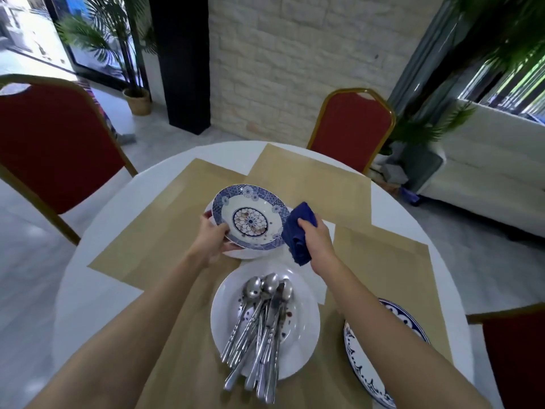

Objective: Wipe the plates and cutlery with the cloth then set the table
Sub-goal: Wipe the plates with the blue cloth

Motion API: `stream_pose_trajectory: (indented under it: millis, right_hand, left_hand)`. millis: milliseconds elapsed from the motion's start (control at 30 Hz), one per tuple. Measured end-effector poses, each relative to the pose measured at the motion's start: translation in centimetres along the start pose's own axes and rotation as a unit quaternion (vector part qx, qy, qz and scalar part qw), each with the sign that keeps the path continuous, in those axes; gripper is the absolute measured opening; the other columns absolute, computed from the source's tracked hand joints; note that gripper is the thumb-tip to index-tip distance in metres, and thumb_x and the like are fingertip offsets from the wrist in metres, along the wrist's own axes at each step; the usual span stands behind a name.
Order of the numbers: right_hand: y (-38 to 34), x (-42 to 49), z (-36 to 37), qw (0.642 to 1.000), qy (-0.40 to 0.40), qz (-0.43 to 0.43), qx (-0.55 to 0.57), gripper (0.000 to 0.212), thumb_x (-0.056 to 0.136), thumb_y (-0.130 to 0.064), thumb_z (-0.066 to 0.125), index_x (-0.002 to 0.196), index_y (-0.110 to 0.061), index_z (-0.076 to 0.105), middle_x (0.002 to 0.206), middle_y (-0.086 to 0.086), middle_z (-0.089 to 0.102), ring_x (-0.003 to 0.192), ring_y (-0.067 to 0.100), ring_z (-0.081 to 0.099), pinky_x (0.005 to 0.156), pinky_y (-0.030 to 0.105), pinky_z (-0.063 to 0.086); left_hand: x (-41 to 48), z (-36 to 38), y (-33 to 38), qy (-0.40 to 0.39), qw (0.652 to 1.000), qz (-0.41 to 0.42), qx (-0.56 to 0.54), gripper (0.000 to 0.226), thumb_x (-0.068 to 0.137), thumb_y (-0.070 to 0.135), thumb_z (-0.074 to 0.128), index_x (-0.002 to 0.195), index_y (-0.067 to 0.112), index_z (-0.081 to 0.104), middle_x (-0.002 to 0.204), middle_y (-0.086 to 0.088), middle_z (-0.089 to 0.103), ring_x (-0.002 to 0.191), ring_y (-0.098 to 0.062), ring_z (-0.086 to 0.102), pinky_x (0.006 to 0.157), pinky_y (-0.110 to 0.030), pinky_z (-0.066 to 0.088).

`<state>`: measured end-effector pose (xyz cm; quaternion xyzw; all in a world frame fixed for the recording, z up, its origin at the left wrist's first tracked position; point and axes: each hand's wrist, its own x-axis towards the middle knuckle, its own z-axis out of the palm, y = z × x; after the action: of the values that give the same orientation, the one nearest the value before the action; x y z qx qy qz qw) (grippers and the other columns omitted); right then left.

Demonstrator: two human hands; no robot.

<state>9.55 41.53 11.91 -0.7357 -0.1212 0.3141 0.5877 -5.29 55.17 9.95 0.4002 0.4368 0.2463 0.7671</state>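
My left hand (213,236) grips the near-left rim of a blue-and-white patterned plate (250,216), tilted up above a white plate (247,254) lying beneath it. My right hand (315,236) holds a bunched dark blue cloth (299,231) at the patterned plate's right rim. Closer to me, a white plate (303,329) with dark specks carries a heap of several spoons, knives and other cutlery (259,326). Another blue-patterned plate (380,370) lies at the near right, partly under my right forearm.
Tan placemats (309,178) overlap on the round white table (97,261). A white napkin (320,286) lies by the cutlery plate. Red chairs stand at the left (53,149), far side (351,128) and near right (516,355). Potted plants and a white sofa (486,172) stand beyond.
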Motion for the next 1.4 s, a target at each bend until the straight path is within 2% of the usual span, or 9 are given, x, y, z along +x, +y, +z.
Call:
stream_pose_trajectory:
  millis: [100,167,367,567,767,867,1000,1100,1400]
  right_hand:
    - [-2.1,-1.6,-1.8,0.967,-0.005,-0.182,-0.176,0.035,0.095,-0.011,0.052,0.129,-0.018,0.056,0.109,0.000,0.064,0.094,0.020,0.061,0.067,0.017,0.043]
    - [-2.8,-1.8,-2.6,0.893,-0.003,-0.291,-0.343,0.044,0.089,-0.005,0.054,0.131,-0.018,0.057,0.120,0.004,0.063,0.105,0.023,0.058,0.080,0.020,0.041]
    - [-0.9,-7.2,-5.7,0.727,-0.042,-0.332,-0.600,0.062,0.087,-0.044,0.045,0.146,-0.027,0.036,0.152,0.001,0.035,0.135,0.026,0.036,0.111,0.041,0.031]
    - [-1.3,-10.4,-6.4,0.702,-0.086,-0.358,-0.610,0.080,0.086,-0.068,-0.002,0.154,-0.026,0.003,0.161,-0.012,-0.001,0.147,0.011,0.004,0.112,0.034,0.019]
    - [-3.0,-8.6,-9.8,0.650,0.081,-0.331,-0.679,0.066,0.094,-0.050,0.015,0.150,-0.017,0.031,0.157,-0.002,0.028,0.143,0.021,0.029,0.107,0.042,0.036]
    - [-2.6,-9.7,-11.5,0.654,0.117,-0.314,-0.679,0.062,0.094,-0.046,0.020,0.142,-0.016,0.047,0.149,0.000,0.043,0.137,0.025,0.040,0.101,0.042,0.042]
    - [-1.1,-13.4,-10.4,0.704,0.002,-0.318,-0.635,0.077,0.088,-0.060,-0.006,0.153,-0.025,0.019,0.159,-0.013,0.016,0.147,0.013,0.011,0.113,0.038,0.022]
    - [-2.1,-14.0,-8.6,0.720,-0.065,-0.356,-0.592,0.066,0.094,-0.053,0.000,0.154,-0.026,0.008,0.161,-0.013,0.005,0.148,0.011,0.002,0.115,0.036,0.019]
    - [-3.9,-8.9,-11.9,0.671,0.157,-0.307,-0.657,0.062,0.095,-0.041,0.021,0.149,-0.012,0.031,0.156,0.005,0.030,0.142,0.030,0.030,0.108,0.055,0.032]
  left_hand:
    - [-2.4,0.6,0.7,-0.065,0.998,0.021,-0.005,0.046,0.096,-0.004,0.037,0.134,0.022,0.033,0.122,-0.015,0.055,0.082,-0.030,0.064,0.052,-0.044,0.059]
    - [-3.7,1.5,1.1,-0.093,0.995,0.028,0.006,0.038,0.099,0.003,0.036,0.131,0.025,0.038,0.113,-0.010,0.061,0.081,-0.028,0.065,0.053,-0.044,0.059]
    - [-9.1,4.7,1.9,-0.157,0.983,0.083,0.049,0.026,0.103,0.033,0.032,0.126,0.031,0.043,0.106,0.000,0.067,0.089,-0.028,0.068,0.064,-0.051,0.058]
    - [-12.5,6.5,0.1,-0.231,0.971,0.043,0.046,0.037,0.102,0.038,0.029,0.139,0.038,0.033,0.130,0.000,0.059,0.107,-0.030,0.064,0.068,-0.055,0.057]
    - [-15.0,7.7,-0.7,-0.250,0.966,0.055,0.043,0.030,0.102,0.037,0.028,0.128,0.039,0.043,0.120,0.002,0.064,0.104,-0.029,0.065,0.070,-0.059,0.055]
    - [-15.5,8.1,0.1,-0.232,0.969,0.075,0.028,0.028,0.103,0.034,0.026,0.124,0.040,0.043,0.113,0.006,0.065,0.096,-0.025,0.066,0.057,-0.047,0.058]
    - [-15.6,8.2,0.4,-0.226,0.969,0.089,0.034,0.028,0.102,0.034,0.029,0.123,0.040,0.047,0.115,0.004,0.066,0.099,-0.026,0.066,0.060,-0.048,0.058]
    - [-16.0,8.7,-0.3,-0.244,0.966,0.068,0.040,0.032,0.102,0.036,0.029,0.129,0.037,0.045,0.126,0.000,0.062,0.108,-0.028,0.064,0.070,-0.053,0.057]
    - [-16.6,8.5,0.1,-0.254,0.962,0.087,0.043,0.027,0.102,0.035,0.027,0.111,0.044,0.051,0.115,0.002,0.066,0.100,-0.028,0.065,0.055,-0.044,0.058]
